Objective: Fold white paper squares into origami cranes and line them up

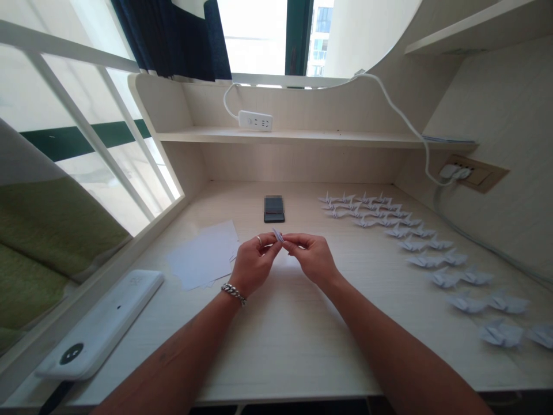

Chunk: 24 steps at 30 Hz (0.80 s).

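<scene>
My left hand (pixel 253 262) and my right hand (pixel 311 256) meet above the middle of the desk (pixel 276 346). Both pinch a small folded piece of white paper (pixel 277 235) between fingertips, and its tip sticks up between them. My left hand wears a ring and a chain bracelet. A loose stack of white paper sheets (pixel 203 253) lies just left of my left hand. Several folded paper cranes (pixel 415 245) stand in two rows running from the back centre to the front right.
A dark phone (pixel 274 208) lies flat beyond my hands. A white flat device (pixel 101 325) rests at the front left edge. A power strip (pixel 256 120) sits on the shelf, its cable running to a wall socket (pixel 469 172) at right.
</scene>
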Each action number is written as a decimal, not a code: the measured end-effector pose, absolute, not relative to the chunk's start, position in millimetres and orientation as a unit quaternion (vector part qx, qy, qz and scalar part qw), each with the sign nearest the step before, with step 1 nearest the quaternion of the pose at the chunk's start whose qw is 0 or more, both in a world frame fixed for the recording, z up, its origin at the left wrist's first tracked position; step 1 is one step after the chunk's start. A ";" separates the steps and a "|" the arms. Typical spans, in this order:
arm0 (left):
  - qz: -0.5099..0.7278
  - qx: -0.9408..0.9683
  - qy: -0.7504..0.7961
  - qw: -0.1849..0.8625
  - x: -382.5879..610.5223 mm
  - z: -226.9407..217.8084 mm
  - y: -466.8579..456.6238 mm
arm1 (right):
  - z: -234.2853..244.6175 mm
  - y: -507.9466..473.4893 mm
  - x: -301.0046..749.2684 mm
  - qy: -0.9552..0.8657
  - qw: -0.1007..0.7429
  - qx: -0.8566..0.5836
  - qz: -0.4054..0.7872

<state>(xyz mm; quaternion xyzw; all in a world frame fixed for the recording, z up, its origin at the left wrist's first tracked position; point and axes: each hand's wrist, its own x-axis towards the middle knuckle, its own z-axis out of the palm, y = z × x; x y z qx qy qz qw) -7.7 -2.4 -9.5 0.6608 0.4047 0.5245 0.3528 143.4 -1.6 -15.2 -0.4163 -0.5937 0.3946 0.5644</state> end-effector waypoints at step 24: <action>0.569 0.583 0.395 0.425 -7.5 -9.3 0.8 | -12.8 -5.7 137.9 -0.575 0.583 -0.417 0.394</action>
